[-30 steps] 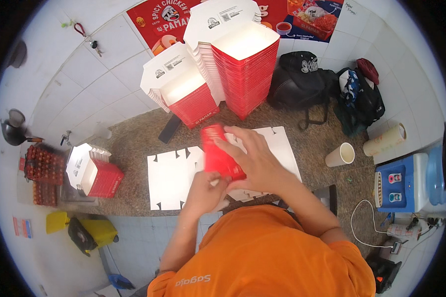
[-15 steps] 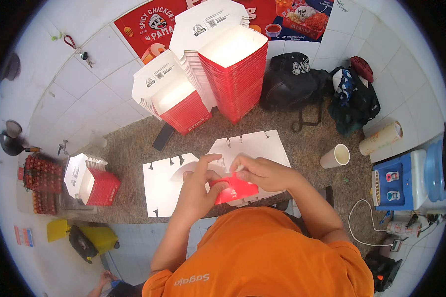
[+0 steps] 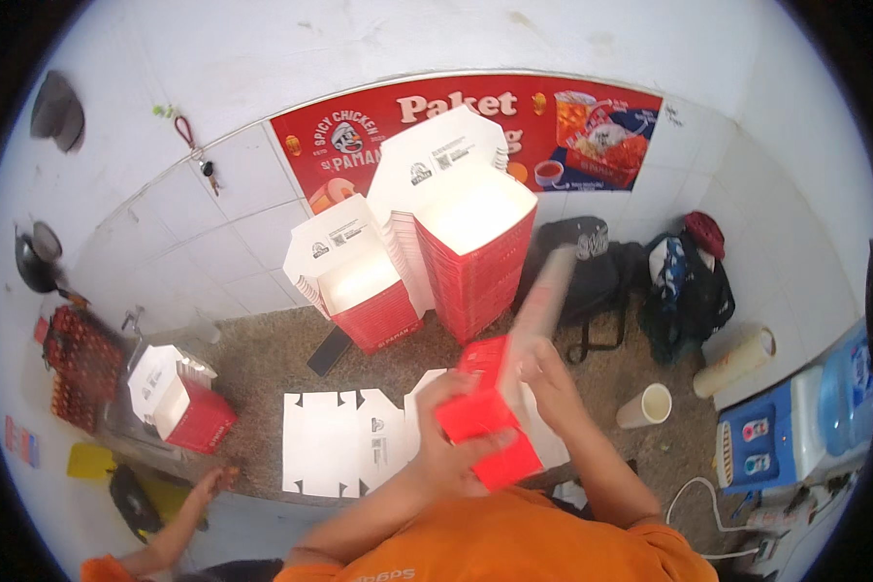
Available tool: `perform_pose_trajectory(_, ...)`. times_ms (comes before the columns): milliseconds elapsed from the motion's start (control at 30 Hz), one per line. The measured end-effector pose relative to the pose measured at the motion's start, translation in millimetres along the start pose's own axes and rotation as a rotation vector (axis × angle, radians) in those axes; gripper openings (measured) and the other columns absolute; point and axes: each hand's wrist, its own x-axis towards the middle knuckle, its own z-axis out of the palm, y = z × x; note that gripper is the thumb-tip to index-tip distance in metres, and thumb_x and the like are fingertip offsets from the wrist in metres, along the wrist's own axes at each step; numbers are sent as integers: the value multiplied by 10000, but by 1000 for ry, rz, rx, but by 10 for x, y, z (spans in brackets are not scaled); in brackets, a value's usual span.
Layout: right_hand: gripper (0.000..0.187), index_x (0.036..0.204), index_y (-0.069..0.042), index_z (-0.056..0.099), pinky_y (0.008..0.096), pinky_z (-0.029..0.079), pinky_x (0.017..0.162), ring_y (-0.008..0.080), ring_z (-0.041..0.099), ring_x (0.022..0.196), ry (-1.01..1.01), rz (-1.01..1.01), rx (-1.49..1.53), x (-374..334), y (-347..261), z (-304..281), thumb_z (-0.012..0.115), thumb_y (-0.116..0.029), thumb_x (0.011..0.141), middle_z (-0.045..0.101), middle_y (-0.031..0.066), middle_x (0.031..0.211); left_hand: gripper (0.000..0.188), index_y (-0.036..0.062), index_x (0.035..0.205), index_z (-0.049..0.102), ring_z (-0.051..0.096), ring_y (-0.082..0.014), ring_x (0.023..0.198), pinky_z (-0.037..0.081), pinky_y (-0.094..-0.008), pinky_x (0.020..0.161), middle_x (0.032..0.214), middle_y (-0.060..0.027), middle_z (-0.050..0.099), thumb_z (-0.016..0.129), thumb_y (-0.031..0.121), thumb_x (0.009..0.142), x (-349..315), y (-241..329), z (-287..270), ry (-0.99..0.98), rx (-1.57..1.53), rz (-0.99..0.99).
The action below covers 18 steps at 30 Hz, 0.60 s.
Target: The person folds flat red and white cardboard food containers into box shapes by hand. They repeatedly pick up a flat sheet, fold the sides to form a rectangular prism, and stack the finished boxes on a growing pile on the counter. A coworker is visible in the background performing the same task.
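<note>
The red carton [image 3: 477,415], between the hands, shows as a boxy form where a moment ago only a low red face showed, and a pale flap [image 3: 545,296] now stands up in a blur; the folding looks further along. The left hand [image 3: 442,438] has its grip closed on the carton's left side; the right hand [image 3: 551,388] is at its right, and whether it pinches anything I cannot tell. Left of the grip lie white blanks [image 3: 322,441]; beyond it, a tall carton stack [image 3: 475,281] limits reach. The tabletop [image 3: 262,354] offers room rightward, toward the paper cup [image 3: 645,407].
</note>
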Motion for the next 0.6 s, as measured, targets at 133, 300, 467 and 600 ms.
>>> perform_pose_trajectory(133,546,1486,-16,524,420,400,1168,275,524,1404,26,-427,-785,807,114,-546,599,-340,1053,586,147,1506,708,189,1314,686,491,-465,1340,384,-647,1144,1409,-223,506,980,339,687,459,-185,259,62,-26,93)
perform_pose_trajectory(300,745,1408,-36,584,439,502,1050,396,661,1194,20,-412,-470,2124,-639,-923,847,-257,747,679,232,1298,676,143,1234,714,438,-430,1404,313,-625,1183,1481,-213,527,961,433,676,1096,-740,197,222,164,102)
perform_pose_trajectory(467,528,1218,3,674,464,542,959,438,689,1121,-336,-410,-509,3324,-703,-1240,800,-325,825,711,293,1180,598,123,1106,734,463,-376,1326,314,-544,1116,1471,-111,580,934,464,658,1045,-1687,-96,-25,604,-118)
perform_pose_trajectory(600,518,1218,8,684,469,544,971,444,686,1135,-314,-510,-808,3820,-499,-1091,789,-332,842,710,295,1197,581,115,1043,710,513,-340,1188,325,-489,1014,1370,-66,627,919,486,648,1017,-1963,-116,-72,686,-68)
